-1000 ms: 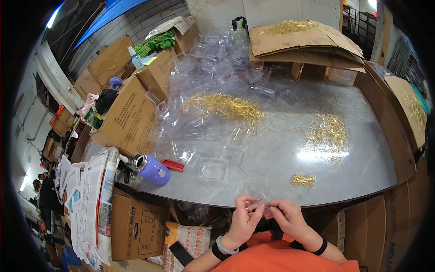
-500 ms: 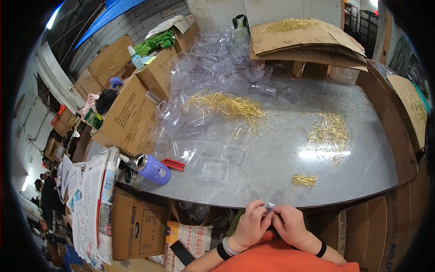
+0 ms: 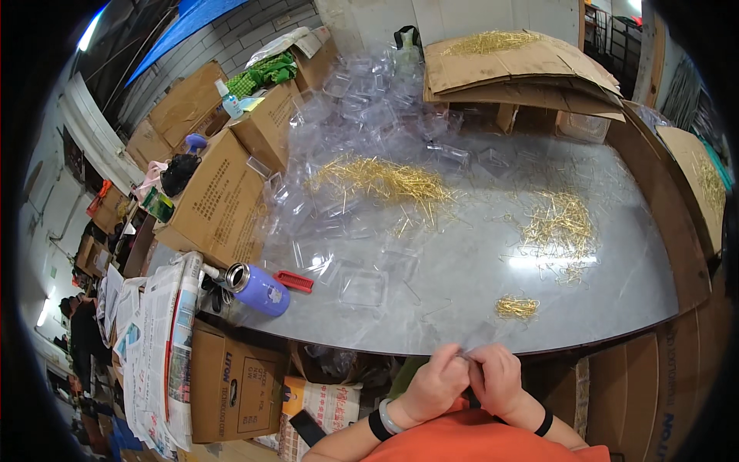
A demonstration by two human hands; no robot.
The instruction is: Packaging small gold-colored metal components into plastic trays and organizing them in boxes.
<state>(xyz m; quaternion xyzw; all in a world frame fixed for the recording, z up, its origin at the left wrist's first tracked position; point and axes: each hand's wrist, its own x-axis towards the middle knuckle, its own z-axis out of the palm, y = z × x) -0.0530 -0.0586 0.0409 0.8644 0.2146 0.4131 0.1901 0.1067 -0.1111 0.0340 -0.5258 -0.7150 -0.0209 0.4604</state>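
Close together at the table's front edge, my left hand (image 3: 437, 385) and my right hand (image 3: 497, 379) both pinch a small piece of clear plastic (image 3: 479, 334). Its see-through end sticks out above my fingers, and my hands hide the rest, so its full shape cannot be made out. A small bundle of gold wire hooks (image 3: 516, 307) lies on the grey table (image 3: 369, 327) beyond my right hand. Farther off are a loose pile of gold hooks (image 3: 560, 223) and a larger one (image 3: 385, 179). A clear plastic box (image 3: 363, 286) lies ahead to the left.
Many clear boxes (image 3: 362, 100) are heaped at the back. A purple bottle (image 3: 262, 291), its top uncovered, and a red comb-like tool (image 3: 294, 281) lie at the left edge. Cartons (image 3: 212, 200) and newspapers (image 3: 150, 339) line the left. Cardboard sheets (image 3: 516, 65) hold more hooks.
Both hands have turned slightly inward around the clear plastic, and less of it shows between them. At the far left, a distant person has shifted a little.
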